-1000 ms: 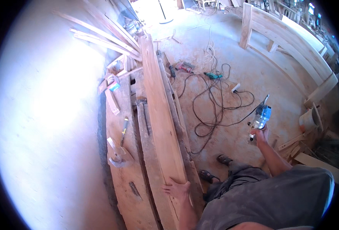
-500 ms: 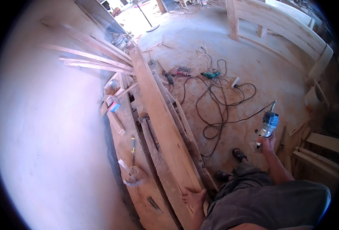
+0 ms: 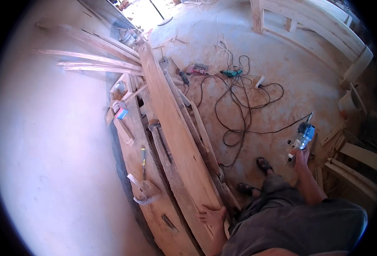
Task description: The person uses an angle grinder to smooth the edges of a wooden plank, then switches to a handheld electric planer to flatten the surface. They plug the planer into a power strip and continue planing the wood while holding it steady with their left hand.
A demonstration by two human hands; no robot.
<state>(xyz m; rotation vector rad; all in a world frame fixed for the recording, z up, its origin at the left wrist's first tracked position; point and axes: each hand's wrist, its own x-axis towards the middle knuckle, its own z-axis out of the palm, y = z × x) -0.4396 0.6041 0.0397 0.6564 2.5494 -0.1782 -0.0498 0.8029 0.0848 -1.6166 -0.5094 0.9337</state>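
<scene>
A long wooden plank (image 3: 177, 132) lies lengthwise on the rough wooden bench. My left hand (image 3: 212, 216) rests flat on its near end, fingers spread. Out to the right, away from the plank, my right hand (image 3: 301, 156) is closed around a blue and black corded trim router (image 3: 304, 133) with a clear base. From the router's top a black cord (image 3: 273, 133) runs across the floor. On the bench left of the plank lie a yellow-handled screwdriver (image 3: 143, 162), a hand plane-like wooden tool (image 3: 146, 190) and a small dark metal piece (image 3: 169, 222).
Tangled cords, a green power tool (image 3: 231, 73), a red power tool (image 3: 197, 68) and a white power strip (image 3: 260, 82) lie on the dusty floor. Loose strips (image 3: 90, 59) lean against the left wall. A wooden bench frame (image 3: 314, 32) stands far right; boards (image 3: 359, 164) lie at right.
My view has shifted slightly, moving the plank and bench a little left in the picture. The router tilts slightly more to the right. My left hand stays on the plank.
</scene>
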